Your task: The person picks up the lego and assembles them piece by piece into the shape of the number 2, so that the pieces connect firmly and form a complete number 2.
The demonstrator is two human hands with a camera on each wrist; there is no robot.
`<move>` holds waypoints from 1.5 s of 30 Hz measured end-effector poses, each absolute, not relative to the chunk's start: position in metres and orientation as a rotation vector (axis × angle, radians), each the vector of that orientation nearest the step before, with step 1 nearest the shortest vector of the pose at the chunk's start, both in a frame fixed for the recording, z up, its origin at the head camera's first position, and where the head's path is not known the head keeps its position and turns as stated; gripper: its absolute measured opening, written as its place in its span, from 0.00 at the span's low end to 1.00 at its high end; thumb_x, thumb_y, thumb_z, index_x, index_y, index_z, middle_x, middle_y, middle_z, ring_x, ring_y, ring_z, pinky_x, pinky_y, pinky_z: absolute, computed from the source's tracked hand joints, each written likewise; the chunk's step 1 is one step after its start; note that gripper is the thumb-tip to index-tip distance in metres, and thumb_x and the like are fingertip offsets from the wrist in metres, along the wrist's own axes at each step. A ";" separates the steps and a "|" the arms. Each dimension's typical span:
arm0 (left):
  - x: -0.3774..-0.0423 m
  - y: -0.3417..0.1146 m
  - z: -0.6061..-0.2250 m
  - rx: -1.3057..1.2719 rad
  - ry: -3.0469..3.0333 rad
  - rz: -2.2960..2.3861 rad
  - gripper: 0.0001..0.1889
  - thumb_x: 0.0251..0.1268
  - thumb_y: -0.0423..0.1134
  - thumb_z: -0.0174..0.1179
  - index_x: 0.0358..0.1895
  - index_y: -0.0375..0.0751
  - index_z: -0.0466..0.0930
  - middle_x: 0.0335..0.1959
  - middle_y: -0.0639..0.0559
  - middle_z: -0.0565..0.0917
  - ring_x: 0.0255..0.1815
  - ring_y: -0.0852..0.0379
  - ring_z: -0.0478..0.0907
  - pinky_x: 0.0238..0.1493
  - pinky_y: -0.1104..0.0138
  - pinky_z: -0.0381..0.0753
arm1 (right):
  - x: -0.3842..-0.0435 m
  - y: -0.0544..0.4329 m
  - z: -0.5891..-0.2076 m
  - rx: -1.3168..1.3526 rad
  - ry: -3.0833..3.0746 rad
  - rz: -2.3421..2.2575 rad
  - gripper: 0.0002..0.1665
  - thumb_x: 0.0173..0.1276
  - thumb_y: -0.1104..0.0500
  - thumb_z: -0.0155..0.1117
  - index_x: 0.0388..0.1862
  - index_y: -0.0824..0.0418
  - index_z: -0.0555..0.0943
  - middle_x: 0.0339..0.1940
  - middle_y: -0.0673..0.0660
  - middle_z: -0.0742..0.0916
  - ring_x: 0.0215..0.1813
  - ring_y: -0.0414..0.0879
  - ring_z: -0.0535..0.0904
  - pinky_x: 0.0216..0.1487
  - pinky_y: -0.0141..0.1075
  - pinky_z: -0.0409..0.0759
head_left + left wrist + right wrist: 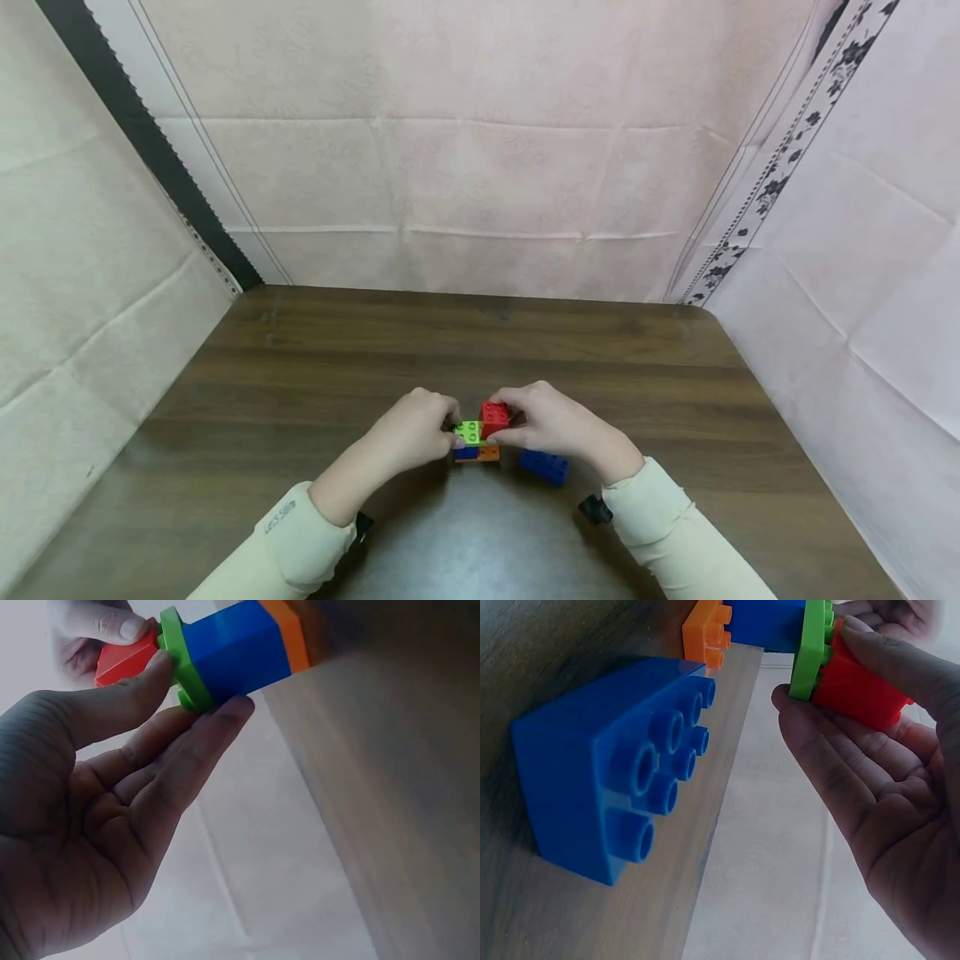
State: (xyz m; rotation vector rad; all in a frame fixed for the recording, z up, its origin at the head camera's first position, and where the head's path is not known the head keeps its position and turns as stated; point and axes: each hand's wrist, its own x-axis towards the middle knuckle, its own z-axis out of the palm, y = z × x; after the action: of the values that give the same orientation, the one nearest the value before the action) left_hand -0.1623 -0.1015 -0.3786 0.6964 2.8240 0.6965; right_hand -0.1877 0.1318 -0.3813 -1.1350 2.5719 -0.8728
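Note:
A small stack of toy building bricks stands on the table in front of me. Its base is a thin orange brick (pixel 489 453), with a blue brick (pixel 238 649) on it and a thin green brick (pixel 468 432) above that. On the green brick's right end sits a red brick (pixel 861 686), which my right hand (pixel 551 422) pinches between thumb and fingers. With thumb and fingertips, my left hand (pixel 414 429) grips the stack's left side around the green brick. Fingers partly cover the stack in every view.
A separate blue brick (pixel 607 765) lies studs up on the table, right of the stack and below my right hand. The brown wooden table (pixel 360 350) is bordered by pale cloth walls (pixel 465 183) at the back and both sides.

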 end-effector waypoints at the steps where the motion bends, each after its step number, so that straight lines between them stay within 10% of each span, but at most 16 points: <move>1: -0.162 -0.102 -0.380 0.703 2.816 0.712 0.09 0.60 0.39 0.72 0.41 0.41 0.86 0.30 0.57 0.84 0.27 0.63 0.75 0.32 0.66 0.79 | -0.188 0.132 -0.381 -1.135 2.574 -0.873 0.19 0.65 0.51 0.75 0.51 0.53 0.81 0.37 0.42 0.86 0.34 0.35 0.82 0.38 0.30 0.82; 45: -0.168 -0.104 -0.385 0.648 2.758 0.832 0.12 0.55 0.41 0.76 0.40 0.41 0.89 0.31 0.57 0.87 0.29 0.63 0.78 0.36 0.64 0.81 | -0.183 0.126 -0.380 -1.167 2.634 -0.776 0.19 0.65 0.53 0.75 0.51 0.57 0.81 0.35 0.44 0.85 0.31 0.38 0.80 0.35 0.29 0.80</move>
State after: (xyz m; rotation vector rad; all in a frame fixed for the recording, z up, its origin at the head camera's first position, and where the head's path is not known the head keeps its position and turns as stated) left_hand -0.1676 -0.1040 -0.3850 0.6483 2.7579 0.8318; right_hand -0.1831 0.1257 -0.3805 -1.1666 2.6335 -0.7764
